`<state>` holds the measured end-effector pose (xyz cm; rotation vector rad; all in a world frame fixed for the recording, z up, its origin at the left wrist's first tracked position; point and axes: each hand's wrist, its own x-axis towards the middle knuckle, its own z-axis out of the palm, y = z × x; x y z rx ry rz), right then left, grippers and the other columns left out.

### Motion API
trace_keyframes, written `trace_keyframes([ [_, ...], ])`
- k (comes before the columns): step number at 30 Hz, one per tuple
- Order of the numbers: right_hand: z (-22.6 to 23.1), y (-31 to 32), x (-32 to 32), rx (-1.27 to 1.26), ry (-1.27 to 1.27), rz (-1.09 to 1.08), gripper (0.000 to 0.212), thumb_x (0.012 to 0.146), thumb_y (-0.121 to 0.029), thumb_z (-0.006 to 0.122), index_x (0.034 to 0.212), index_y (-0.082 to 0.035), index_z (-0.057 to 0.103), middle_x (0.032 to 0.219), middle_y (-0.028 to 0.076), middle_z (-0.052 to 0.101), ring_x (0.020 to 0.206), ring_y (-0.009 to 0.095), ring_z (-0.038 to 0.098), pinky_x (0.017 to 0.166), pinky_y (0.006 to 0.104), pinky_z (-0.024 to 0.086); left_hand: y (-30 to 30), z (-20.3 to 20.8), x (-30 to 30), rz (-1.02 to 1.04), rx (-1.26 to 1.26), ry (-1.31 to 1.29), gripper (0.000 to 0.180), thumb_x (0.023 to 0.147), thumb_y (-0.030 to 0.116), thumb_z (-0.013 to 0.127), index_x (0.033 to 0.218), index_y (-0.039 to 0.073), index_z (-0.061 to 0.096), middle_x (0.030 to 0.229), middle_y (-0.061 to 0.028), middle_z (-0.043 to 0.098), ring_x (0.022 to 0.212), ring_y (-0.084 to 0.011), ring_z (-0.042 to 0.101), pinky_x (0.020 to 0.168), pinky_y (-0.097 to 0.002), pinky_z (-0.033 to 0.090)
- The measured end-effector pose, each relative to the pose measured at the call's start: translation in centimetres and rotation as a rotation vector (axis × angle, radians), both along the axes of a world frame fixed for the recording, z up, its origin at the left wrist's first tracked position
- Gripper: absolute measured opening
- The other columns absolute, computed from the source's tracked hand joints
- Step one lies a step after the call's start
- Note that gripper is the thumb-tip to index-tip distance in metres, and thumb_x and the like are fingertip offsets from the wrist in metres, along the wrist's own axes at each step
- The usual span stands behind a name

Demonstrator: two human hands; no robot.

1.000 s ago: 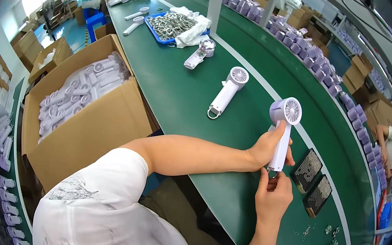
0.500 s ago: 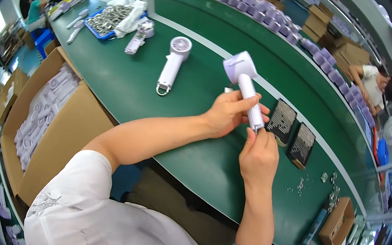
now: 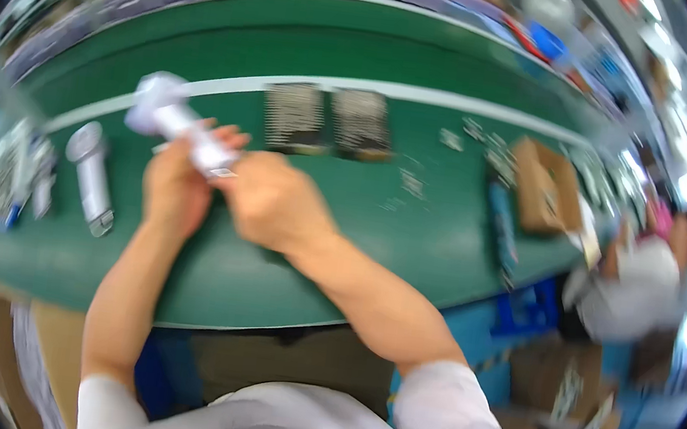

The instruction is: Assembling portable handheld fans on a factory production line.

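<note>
A white and pale purple handheld fan (image 3: 175,118) is tilted between my hands above the green table, its head up to the left. My left hand (image 3: 176,181) is closed around the handle, with some fingers showing behind it. My right hand (image 3: 275,202) has its fingers closed at the handle's lower end, where a small metal loop shows. The picture is blurred, and the fingertips there are partly hidden. Another handheld fan (image 3: 92,181) lies on the table to the left of my left hand.
Two dark trays (image 3: 294,127) of small metal pieces stand beyond my hands. To the right lie loose bits (image 3: 410,183), a blue electric screwdriver (image 3: 500,225) and a cardboard box (image 3: 548,188). A co-worker (image 3: 639,285) sits at the far right. Purple parts line the far ledge.
The view has swung to the right, so the table's things appear further left. Both hands still hold the fan; its metal end remains at my right fingers.
</note>
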<state>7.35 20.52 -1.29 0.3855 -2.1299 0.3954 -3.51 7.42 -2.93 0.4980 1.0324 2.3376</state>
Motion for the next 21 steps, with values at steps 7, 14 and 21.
trace_keyframes([
  [7, -1.6, 0.7, 0.8, -0.027, -0.047, -0.129, 0.019, 0.086, -0.014, 0.061, 0.075, 0.001, 0.055, 0.070, 0.016, 0.058, 0.061, 0.029, 0.059, 0.051, 0.0392, 0.050, 0.6, -0.5, 0.3, -0.037, -0.075, -0.061, 0.053, 0.103, 0.040, 0.053, 0.131, -0.005, 0.048, 0.125, -0.0208, 0.063, 0.115, -0.0311, 0.063, 0.103, -0.0435, 0.050],
  [14, -1.8, 0.2, 0.6, -0.066, 0.041, -0.095, 0.028, 0.089, -0.019, 0.065, 0.072, -0.002, 0.051, 0.066, 0.013, 0.054, 0.056, 0.027, 0.055, 0.051, 0.0368, 0.047, -0.7, -0.6, 0.2, -0.050, -0.087, -0.051, 0.051, 0.105, 0.037, 0.049, 0.136, -0.004, 0.048, 0.131, -0.0193, 0.060, 0.121, -0.0290, 0.060, 0.104, -0.0410, 0.050],
  [21, -1.1, 0.0, 0.5, -0.143, 0.051, -0.037, 0.028, 0.091, -0.019, 0.061, 0.071, -0.001, 0.054, 0.066, 0.015, 0.058, 0.058, 0.030, 0.058, 0.055, 0.0395, 0.050, -0.8, 0.2, 0.4, 0.031, -0.120, -0.031, 0.057, 0.104, 0.041, 0.049, 0.136, -0.006, 0.045, 0.130, -0.0219, 0.060, 0.120, -0.0321, 0.061, 0.105, -0.0444, 0.049],
])
